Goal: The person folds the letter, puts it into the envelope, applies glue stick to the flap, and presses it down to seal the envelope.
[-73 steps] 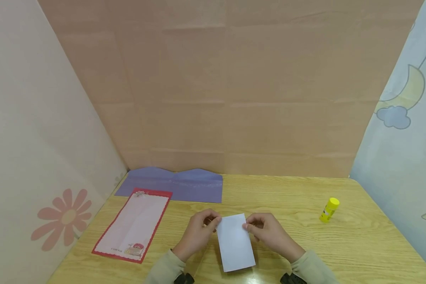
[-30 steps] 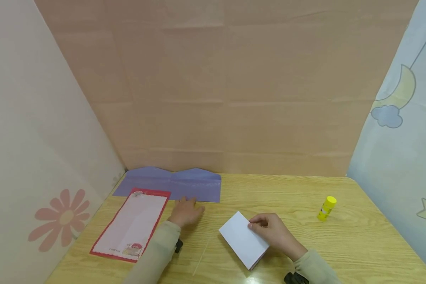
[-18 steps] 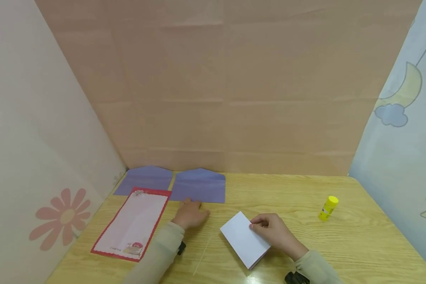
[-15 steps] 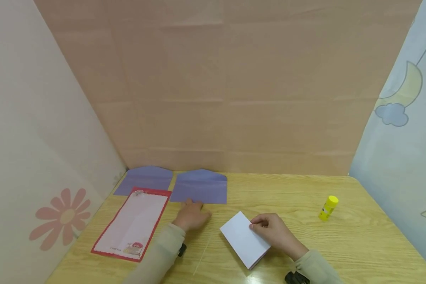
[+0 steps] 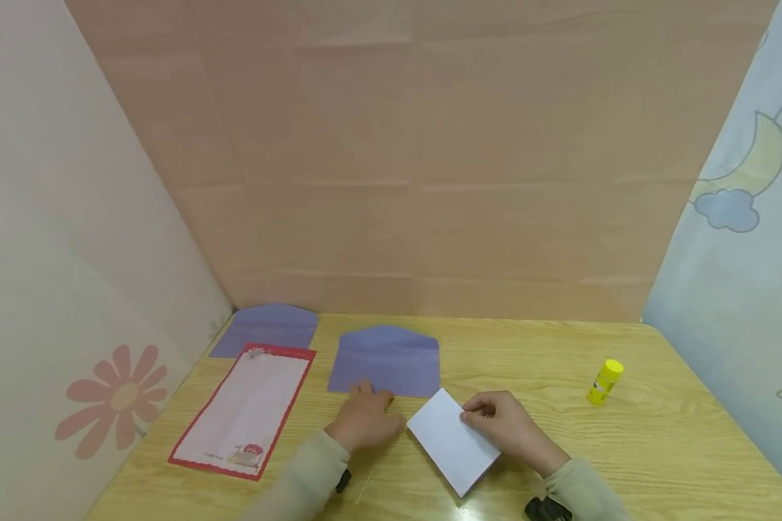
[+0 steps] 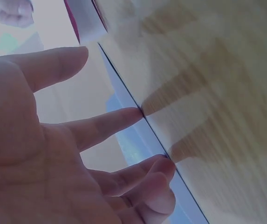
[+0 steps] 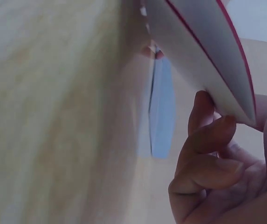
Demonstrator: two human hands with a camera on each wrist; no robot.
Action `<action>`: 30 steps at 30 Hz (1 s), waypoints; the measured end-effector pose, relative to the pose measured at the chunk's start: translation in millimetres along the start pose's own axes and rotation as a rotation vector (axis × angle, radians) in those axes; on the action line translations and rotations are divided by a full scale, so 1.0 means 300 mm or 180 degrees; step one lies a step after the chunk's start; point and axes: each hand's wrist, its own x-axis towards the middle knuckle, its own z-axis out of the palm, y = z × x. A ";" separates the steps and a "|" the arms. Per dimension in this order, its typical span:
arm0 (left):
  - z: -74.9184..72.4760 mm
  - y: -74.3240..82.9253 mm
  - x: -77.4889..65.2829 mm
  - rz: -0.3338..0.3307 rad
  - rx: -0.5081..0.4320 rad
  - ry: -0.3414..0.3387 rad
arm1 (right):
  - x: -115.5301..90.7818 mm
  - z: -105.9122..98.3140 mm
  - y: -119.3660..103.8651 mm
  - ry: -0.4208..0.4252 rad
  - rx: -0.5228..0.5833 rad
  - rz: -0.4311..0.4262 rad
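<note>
In the head view a purple envelope (image 5: 387, 354) with its flap up lies flat on the table. The outstretched fingertips of my left hand (image 5: 367, 421) press on its near edge. The left wrist view shows the fingertips (image 6: 132, 113) touching the edge of the envelope (image 6: 132, 140), the thumb held apart. My right hand (image 5: 507, 428) pinches the right edge of a folded sheet of letter paper (image 5: 452, 443), blank side up and turned at an angle. Red-edged layers of this folded paper (image 7: 189, 51) show in the right wrist view, between thumb and fingers.
A second purple envelope (image 5: 267, 329) lies at the back left. A red-bordered sheet of letter paper (image 5: 241, 412) partly overlaps its near edge. A yellow glue stick (image 5: 604, 382) stands on the right side of the table. A brown panel (image 5: 423, 181) rises behind the table.
My left hand has let go of the folded paper and reached to the right-hand envelope, which has slid nearer and rightward, apart from the other. The folded paper has turned in my right hand.
</note>
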 end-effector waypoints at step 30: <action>0.043 0.148 -0.156 0.0497 0.0666 -0.0348 | 0.012 -0.045 0.017 -0.0021 0.0085 0.0105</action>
